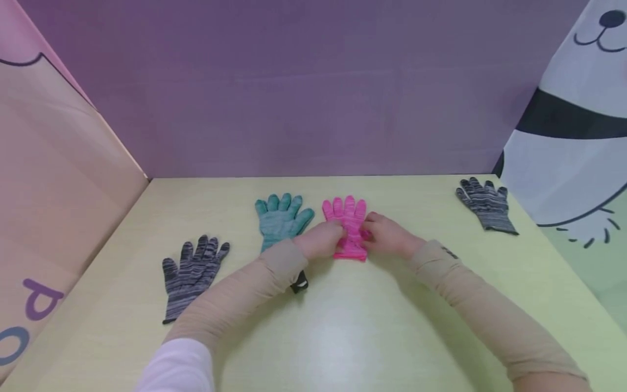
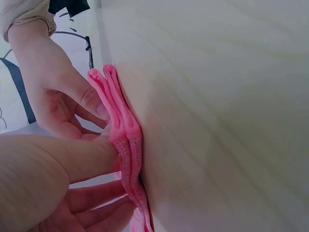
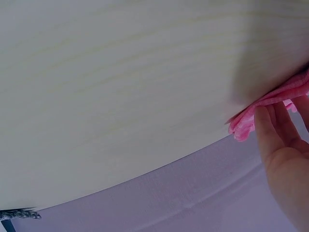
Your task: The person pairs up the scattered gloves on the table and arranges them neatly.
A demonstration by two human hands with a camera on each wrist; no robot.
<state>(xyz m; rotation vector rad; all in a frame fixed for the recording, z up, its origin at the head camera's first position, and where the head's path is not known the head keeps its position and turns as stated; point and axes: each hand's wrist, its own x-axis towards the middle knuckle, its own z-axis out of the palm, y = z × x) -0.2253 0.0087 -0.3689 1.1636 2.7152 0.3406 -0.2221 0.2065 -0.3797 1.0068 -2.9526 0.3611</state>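
Observation:
Pink knit gloves (image 1: 351,223) lie with fingers pointing away, stacked in two layers as the left wrist view shows edge-on. My left hand (image 1: 320,239) is at their left edge, with thumb and fingertips pinching at the upper pink layer (image 2: 126,145). On the opposite side my right hand (image 1: 389,234) pinches the right edge, its fingertips against the pink fabric (image 3: 270,99) in the right wrist view. Just left of the pink pair lies a teal glove (image 1: 279,222), its cuff partly hidden by my left forearm.
A dark grey striped glove (image 1: 193,277) lies at the left, beside my left sleeve. Another grey striped glove (image 1: 485,204) is at the table's far right corner. A purple panel (image 1: 313,92) rises behind the pale table (image 1: 343,337), with printed panels on both sides.

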